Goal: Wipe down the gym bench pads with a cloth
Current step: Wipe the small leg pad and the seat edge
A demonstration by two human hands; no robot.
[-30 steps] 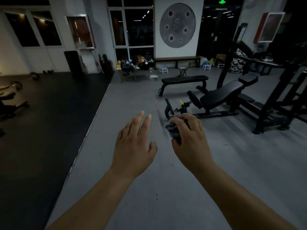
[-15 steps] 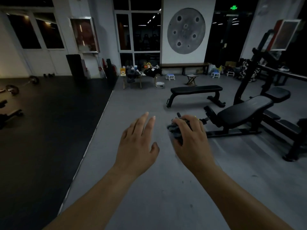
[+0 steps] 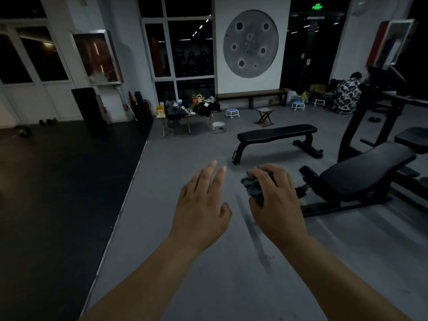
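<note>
Mat (image 3: 58,181) lies dark on my left, and I am on the grey floor (image 3: 208,286) just beside its edge. My left hand (image 3: 201,205) is out in front, fingers straight and a little spread, holding nothing. Next to it the cloth (image 3: 252,186) is a grey bunch squeezed in my right hand (image 3: 278,200), whose fingers curl over it; it touches no pad yet. Beyond the hands stands the flat bench (image 3: 278,135), and to the right the incline bench (image 3: 366,170), its back pad tilted up toward the rack.

Since a second ago both benches have grown in my view and slid toward the right edge, so I judge I have been walking toward them. The wiping itself has not begun. Both hands keep the same pose as before, with the cloth bunched just as it was. A person (image 3: 349,91) in a patterned top, low by the far wall on the right, is now plainly in view; earlier I could make out only a patterned patch there.
</note>
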